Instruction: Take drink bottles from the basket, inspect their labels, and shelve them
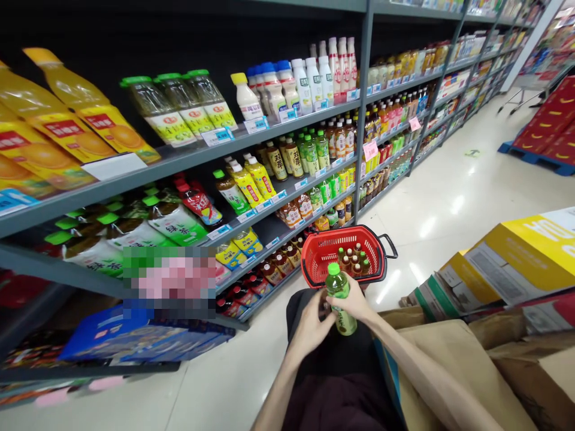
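My right hand [354,301] is wrapped round a green-capped bottle of green tea [340,293], held upright just in front of my lap. My left hand [312,323] is closed beside it, fingers touching the bottle's lower left side. Just beyond both hands a red plastic shopping basket [314,254] sits on the floor, holding several small brown bottles with green and red caps [353,261].
Grey shelving [287,129] stocked with drinks runs along the left and into the distance. Flattened cardboard boxes [507,263] and brown cartons lie to my right. The glossy white aisle floor [449,197] stretches ahead toward red stacked goods on a blue pallet [539,157].
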{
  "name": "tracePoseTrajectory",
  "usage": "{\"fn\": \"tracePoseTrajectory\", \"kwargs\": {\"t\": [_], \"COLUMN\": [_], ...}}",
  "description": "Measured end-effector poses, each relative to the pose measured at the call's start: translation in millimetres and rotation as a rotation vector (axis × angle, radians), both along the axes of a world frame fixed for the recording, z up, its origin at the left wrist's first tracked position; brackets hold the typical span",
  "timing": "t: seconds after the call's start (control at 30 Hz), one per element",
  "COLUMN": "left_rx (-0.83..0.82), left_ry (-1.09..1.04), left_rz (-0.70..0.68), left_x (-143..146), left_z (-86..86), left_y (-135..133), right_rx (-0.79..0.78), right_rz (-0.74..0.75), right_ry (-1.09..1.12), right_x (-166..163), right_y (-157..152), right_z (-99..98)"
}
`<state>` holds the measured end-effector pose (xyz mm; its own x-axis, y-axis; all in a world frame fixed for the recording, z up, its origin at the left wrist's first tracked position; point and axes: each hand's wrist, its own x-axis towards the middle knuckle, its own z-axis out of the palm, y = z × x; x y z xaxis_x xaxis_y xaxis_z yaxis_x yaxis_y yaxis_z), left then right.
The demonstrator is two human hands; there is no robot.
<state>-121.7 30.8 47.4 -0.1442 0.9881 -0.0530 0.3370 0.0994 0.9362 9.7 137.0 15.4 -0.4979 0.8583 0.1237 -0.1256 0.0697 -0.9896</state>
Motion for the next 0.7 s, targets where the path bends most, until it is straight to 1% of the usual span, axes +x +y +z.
{"fn": "tracePoseTrajectory", "kwargs": {"t": [0.07, 0.13, 0.23, 0.3, 0.37, 0.43, 0.6, 0.7], "left_rx": [0.136, 0.21, 0.205, 0.187, 0.183, 0.178, 0.183, 0.197], "left_ry": [0.116, 0.261, 0.442, 0.521, 0.573, 0.616, 0.724, 0.726], "left_rz": [0.025, -0.046, -0.222, -0.312, -0.384, -0.434, -0.507, -0.521], "left_x": [-9.5, -16.1, -21.1, -22.4, -22.6, -21.6, -19.5, -21.7], "left_z": [20.6, 43.4, 70.9, 80.1, 82.7, 80.9, 72.7, 74.3], "left_y": [9.7, 17.9, 28.3, 34.6, 40.3, 45.3, 59.8, 75.7], "right_rx": [0.121, 0.208, 0.303, 0.321, 0.308, 0.295, 0.301, 0.302], "right_rz": [-0.026, -0.025, -0.035, -0.063, -0.069, -0.063, -0.104, -0.166], "right_ry": [-0.093, -0.17, -0.245, -0.27, -0.277, -0.267, -0.249, -0.289], "right_x": [-0.8, -0.8, 0.1, 0.6, 0.9, 0.5, -4.4, -5.2], "right_y": [-2.3, -5.2, -7.7, -7.3, -6.0, -4.8, -4.3, -1.3], "right_z": [1.0, 2.2, 0.9, -1.7, -3.8, -4.3, -2.9, -6.8]}}
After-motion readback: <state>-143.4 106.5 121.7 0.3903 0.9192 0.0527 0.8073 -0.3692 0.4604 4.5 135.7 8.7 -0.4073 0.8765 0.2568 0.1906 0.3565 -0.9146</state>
